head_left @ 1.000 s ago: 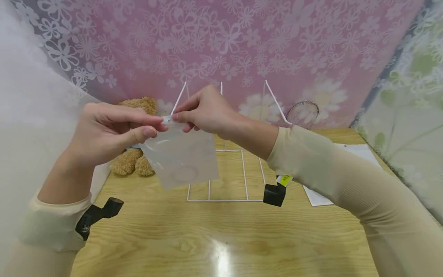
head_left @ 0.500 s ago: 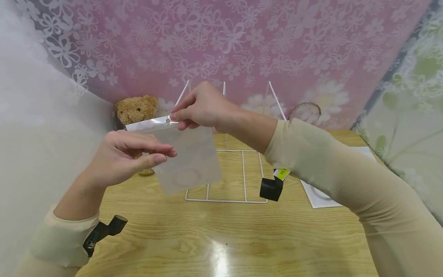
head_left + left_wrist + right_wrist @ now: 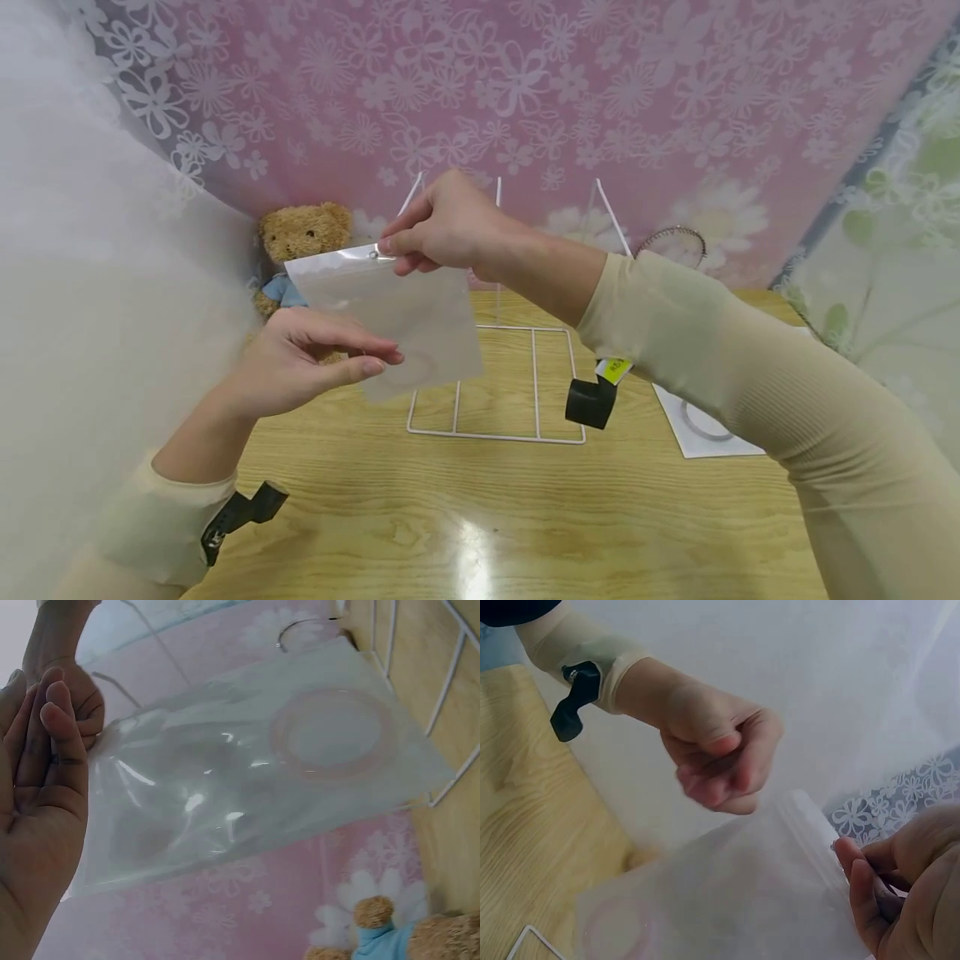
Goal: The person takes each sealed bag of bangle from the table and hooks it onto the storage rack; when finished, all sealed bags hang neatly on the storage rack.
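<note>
A translucent zip bag [image 3: 420, 308] hangs from my right hand [image 3: 457, 229], whose thumb and fingers pinch its top edge beside the hang hole. Low inside the bag lies a round pinkish ring [image 3: 334, 735], clearest in the left wrist view. My left hand [image 3: 318, 362] is in front of the bag's lower left part, thumb and fingers loosely bent with nothing between them. In the right wrist view the left hand [image 3: 724, 754] appears apart from the bag's edge. A white wire rack [image 3: 536, 383] stands on the table behind the bag.
Behind the left hand sits a teddy bear [image 3: 303, 233] in blue, partly covered by the bag. A thin hair hoop [image 3: 675, 232] stands at the back right. On the table [image 3: 525, 517], a white sheet or packet [image 3: 678, 425] with a ring lies under the right forearm.
My left hand has left the bag's top edge and moved down and to the right. The right hand keeps its pinch; the bag's upper left corner and the bear now show.
</note>
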Demonstrator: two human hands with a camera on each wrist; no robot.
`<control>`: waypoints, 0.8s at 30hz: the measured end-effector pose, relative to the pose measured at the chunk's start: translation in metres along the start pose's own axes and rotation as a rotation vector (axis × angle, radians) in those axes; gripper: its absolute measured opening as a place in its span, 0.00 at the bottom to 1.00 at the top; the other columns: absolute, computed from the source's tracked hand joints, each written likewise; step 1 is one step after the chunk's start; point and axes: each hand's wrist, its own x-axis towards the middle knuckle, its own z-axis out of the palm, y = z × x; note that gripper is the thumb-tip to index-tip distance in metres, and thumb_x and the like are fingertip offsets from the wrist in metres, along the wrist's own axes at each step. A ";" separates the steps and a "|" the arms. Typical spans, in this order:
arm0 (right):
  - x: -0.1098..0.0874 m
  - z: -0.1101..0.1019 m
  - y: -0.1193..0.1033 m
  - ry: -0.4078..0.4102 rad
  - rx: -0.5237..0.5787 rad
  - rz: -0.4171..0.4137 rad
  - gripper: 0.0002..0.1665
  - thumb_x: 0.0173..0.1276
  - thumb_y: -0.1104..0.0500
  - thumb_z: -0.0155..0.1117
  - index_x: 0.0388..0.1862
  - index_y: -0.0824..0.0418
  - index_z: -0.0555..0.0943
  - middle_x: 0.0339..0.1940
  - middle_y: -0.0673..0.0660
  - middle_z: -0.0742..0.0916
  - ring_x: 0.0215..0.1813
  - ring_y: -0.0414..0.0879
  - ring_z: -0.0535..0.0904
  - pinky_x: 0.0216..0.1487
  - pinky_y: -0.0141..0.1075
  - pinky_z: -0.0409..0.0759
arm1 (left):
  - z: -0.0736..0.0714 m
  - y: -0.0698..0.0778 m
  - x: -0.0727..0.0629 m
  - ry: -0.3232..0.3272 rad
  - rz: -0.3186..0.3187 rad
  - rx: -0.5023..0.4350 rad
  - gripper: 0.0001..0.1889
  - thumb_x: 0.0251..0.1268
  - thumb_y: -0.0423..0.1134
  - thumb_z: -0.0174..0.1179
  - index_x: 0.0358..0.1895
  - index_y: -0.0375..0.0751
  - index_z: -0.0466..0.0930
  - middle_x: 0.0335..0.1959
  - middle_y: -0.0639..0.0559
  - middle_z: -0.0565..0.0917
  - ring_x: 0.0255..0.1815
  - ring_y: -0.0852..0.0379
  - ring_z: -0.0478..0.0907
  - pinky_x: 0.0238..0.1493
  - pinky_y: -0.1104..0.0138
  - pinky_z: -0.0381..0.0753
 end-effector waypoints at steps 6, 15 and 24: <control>0.005 -0.002 0.005 0.000 -0.004 -0.002 0.09 0.66 0.60 0.72 0.42 0.61 0.90 0.35 0.54 0.92 0.35 0.44 0.89 0.44 0.33 0.87 | 0.008 -0.028 -0.019 -0.023 -0.207 -0.003 0.14 0.60 0.21 0.64 0.48 0.34 0.88 0.44 0.57 0.90 0.42 0.58 0.88 0.33 0.69 0.85; 0.016 -0.007 0.012 0.007 0.013 -0.011 0.09 0.66 0.61 0.71 0.42 0.63 0.90 0.35 0.57 0.92 0.32 0.42 0.88 0.44 0.33 0.88 | 0.016 -0.097 -0.050 0.029 -0.459 -0.151 0.13 0.64 0.27 0.65 0.50 0.22 0.83 0.44 0.57 0.90 0.47 0.55 0.88 0.48 0.64 0.88; 0.025 -0.010 0.013 0.020 0.024 0.021 0.10 0.67 0.62 0.70 0.44 0.64 0.89 0.39 0.58 0.92 0.32 0.42 0.88 0.44 0.33 0.87 | 0.029 -0.142 -0.073 0.122 -0.519 -0.233 0.18 0.62 0.25 0.66 0.52 0.16 0.78 0.44 0.58 0.90 0.47 0.56 0.88 0.50 0.65 0.87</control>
